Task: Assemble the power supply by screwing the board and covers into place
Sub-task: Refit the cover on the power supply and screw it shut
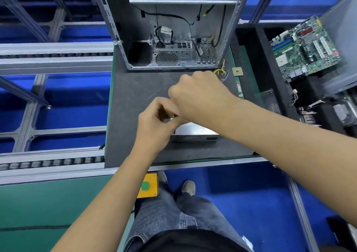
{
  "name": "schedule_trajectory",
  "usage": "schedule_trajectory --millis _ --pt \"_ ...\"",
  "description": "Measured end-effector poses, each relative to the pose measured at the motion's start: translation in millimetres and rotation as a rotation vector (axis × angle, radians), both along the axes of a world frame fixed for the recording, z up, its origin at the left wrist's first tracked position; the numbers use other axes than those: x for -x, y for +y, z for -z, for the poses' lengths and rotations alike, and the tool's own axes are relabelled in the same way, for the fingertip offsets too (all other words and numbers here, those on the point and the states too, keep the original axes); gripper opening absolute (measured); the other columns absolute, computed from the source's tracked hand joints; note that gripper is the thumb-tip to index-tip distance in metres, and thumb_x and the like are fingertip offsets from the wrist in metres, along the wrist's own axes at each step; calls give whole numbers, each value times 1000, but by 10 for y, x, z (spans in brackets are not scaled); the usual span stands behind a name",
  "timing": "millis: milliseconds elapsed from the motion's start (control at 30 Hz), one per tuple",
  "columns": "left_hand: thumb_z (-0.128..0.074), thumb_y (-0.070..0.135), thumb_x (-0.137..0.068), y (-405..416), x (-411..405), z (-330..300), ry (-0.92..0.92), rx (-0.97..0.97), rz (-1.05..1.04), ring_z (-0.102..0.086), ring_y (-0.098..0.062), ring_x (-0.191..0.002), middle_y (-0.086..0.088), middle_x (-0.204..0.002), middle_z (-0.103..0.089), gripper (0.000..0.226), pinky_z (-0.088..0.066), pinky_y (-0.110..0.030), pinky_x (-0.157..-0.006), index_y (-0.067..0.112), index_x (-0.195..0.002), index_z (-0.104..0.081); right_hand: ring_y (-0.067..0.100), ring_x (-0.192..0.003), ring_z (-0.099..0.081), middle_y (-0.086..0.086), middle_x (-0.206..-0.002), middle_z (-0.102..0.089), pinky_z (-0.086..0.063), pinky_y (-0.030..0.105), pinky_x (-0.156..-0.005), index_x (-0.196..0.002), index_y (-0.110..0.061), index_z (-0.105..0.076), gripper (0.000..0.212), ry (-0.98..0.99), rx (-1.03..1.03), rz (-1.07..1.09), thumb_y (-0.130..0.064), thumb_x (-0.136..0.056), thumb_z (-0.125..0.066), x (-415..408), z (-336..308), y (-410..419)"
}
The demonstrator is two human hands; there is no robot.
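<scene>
Both hands (201, 95) curled above power supply (195, 134)

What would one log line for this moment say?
left hand: pinching something small | right hand: curled, contents hidden | power supply: on mat, under hands

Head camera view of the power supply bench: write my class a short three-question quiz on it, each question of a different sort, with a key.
1. True or false: the power supply already sits inside the open computer case.
2. Multiple choice: the loose motherboard lies A) to the person's left, B) to the person's right, C) inside the case.
3. Fill in: the yellow box below the bench edge carries a ____ button.

Key
1. False: it lies on the dark mat, under the left hand and right hand.
2. B
3. green
</scene>
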State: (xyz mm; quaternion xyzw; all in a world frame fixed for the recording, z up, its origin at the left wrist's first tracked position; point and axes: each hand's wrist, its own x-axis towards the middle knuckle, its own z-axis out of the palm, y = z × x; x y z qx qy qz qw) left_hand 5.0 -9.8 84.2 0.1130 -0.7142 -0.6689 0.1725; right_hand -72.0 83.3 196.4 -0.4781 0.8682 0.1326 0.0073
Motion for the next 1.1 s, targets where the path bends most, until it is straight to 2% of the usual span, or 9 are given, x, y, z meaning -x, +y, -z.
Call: schedule_trajectory --millis 67,167,300,467,600,767,933,1000,1100 --pt "-80 36 -68 -28 -17 12 -16 29 -18 -54 -17 -67 4 -69 -62 21 -46 -34 -62 31 -76 -61 35 -84 -56 3 -73 -28 -31 37 -61 -106 -17 -54 22 -98 9 4 -37 -99 -51 39 6 34" --pt "-71 18 -87 -106 -61 68 5 114 60 -59 3 -71 21 -76 -67 15 -44 -11 -67 29 -87 -61 32 -81 -49 3 -90 -39 -39 40 -61 -114 -19 -44 29 -277 7 -106 -35 -95 -59 106 -90 92" --pt "-56 13 -96 -135 -150 93 4 171 167 -66 -3 -90 20 -94 -72 22 -48 -18 -81 33 -101 -66 24 -57 -33 1 -68 -26 -21 31 -47 -94 -18 -49 16 -170 -24 -141 -32 -95 -56 117 -153 45" --pt "-80 25 -66 -156 -117 103 7 51 105 -59 -10 -75 11 -79 -68 24 -47 -19 -73 24 -85 -67 30 -71 -43 2 -64 -21 -29 34 -60 -86 -16 -52 23 -74 8 -24 -34 -99 -46 2 -36 -3" --pt "-83 22 -73 -73 -44 35 38 102 90 -51 -13 -67 15 -71 -60 30 -46 -24 -65 41 -73 -60 25 -70 -38 2 -65 -23 -31 35 -63 -68 -17 -34 31 -14 24 92 -24 -96 -45 -49 -30 -36" --pt "-79 21 -79 -143 -119 109 -24 78 80 -52 -3 -65 15 -68 -62 20 -42 -16 -64 26 -75 -60 30 -83 -48 1 -91 -42 -43 41 -66 -105 -23 -49 21 -336 -14 -57 -38 -93 -58 48 -103 53" --pt "-62 7 -92 -139 -193 116 -44 147 204 -69 -24 -91 -2 -91 -75 18 -55 -35 -84 23 -96 -69 17 -52 -25 2 -66 -24 -18 29 -46 -82 -15 -47 24 -149 -52 -109 -35 -94 -55 33 -120 47" --pt "-60 12 -91 -147 -186 125 -51 162 186 -70 -14 -91 10 -89 -75 19 -54 -29 -85 28 -95 -71 18 -51 -21 4 -63 -20 -14 29 -46 -75 -15 -38 36 -83 -35 -59 -41 -97 -47 -13 -79 58" --pt "-67 8 -89 -203 -198 256 -54 155 86 -68 -4 -90 15 -91 -74 21 -53 -21 -85 25 -99 -73 28 -63 -41 3 -64 -18 -13 30 -47 -78 -17 -36 37 -5 -11 -21 -45 -102 -42 -40 -22 62"
